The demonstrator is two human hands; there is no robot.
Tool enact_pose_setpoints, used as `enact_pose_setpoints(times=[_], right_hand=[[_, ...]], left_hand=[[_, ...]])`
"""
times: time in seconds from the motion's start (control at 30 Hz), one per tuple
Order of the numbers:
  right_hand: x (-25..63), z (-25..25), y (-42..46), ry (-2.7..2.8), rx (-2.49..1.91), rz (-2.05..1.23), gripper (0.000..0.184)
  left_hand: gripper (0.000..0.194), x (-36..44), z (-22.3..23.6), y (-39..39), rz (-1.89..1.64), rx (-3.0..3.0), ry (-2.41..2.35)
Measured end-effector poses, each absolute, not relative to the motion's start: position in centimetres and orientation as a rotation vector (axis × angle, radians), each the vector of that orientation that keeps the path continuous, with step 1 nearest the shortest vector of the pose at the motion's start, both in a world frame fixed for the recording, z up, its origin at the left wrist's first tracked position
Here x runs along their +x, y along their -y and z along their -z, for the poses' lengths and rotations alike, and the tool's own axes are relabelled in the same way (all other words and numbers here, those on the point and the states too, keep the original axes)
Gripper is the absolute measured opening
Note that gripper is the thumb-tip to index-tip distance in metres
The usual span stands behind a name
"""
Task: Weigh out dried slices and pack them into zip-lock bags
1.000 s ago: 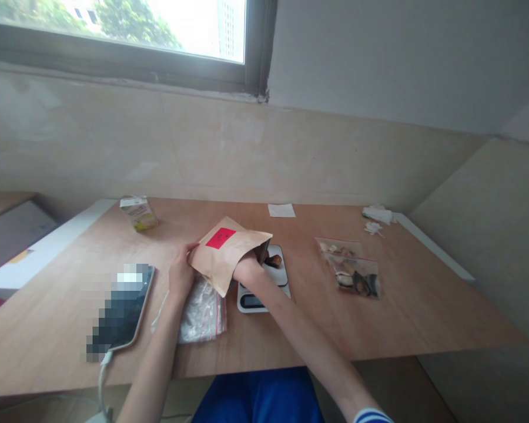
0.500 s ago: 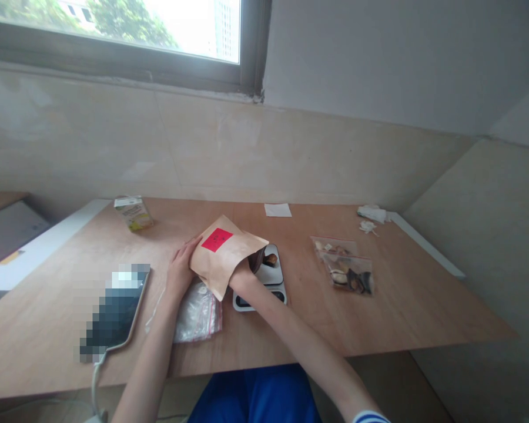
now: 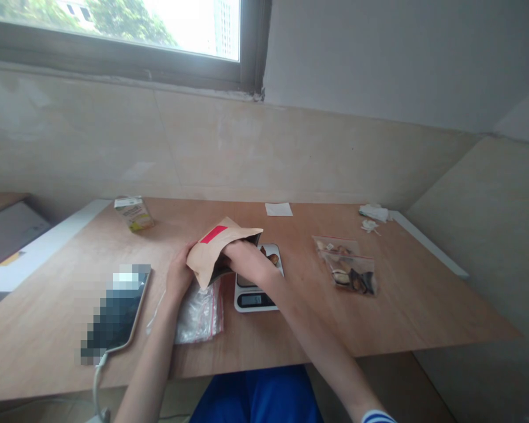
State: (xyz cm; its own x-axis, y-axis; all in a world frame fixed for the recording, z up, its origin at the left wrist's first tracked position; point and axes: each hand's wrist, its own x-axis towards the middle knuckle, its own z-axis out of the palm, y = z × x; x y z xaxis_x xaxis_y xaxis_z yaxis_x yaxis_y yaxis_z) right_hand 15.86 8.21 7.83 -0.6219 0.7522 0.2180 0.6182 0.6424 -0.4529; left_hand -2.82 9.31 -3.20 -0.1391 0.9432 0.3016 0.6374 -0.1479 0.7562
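My left hand (image 3: 181,267) grips the left side of a brown kraft paper bag (image 3: 207,252) with a red label, holding it tilted with its mouth toward the right. Inside that mouth is my right hand (image 3: 238,252); its fingers are hidden by the bag. Just right of the bag, partly under my right forearm, stands a white kitchen scale (image 3: 255,301) with a dark display. Brown dried pieces (image 3: 272,258) lie on its platform; I cannot make out their kind. A stack of clear zip bags (image 3: 199,317) rests below the paper bag.
On the left lies a phone (image 3: 119,317) with a cable, and behind it a drink carton (image 3: 134,214). Filled zip bags (image 3: 352,273) lie on the right. A white paper (image 3: 278,209) and crumpled tissue (image 3: 372,213) are toward the back.
The paper bag has tipped so its mouth faces me more and its label shows less. My right hand has shifted within the mouth, and more of the scale's display shows.
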Motion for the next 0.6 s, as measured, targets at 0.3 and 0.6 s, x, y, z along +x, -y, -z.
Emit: enact_pose_setpoints(times=[0.3,0.6], right_hand=[[17.9,-11.4,-6.9,2.470,-1.003,-0.487,0.019],[18.2,-10.7,-6.2,2.380,-0.871,-0.689,0.012]], left_hand=[[0.051,-2.8,3.1,-8.9,-1.141,1.735,-1.832],[0.047,-2.8,3.3,-9.0,-1.188,1.709,-1.812]])
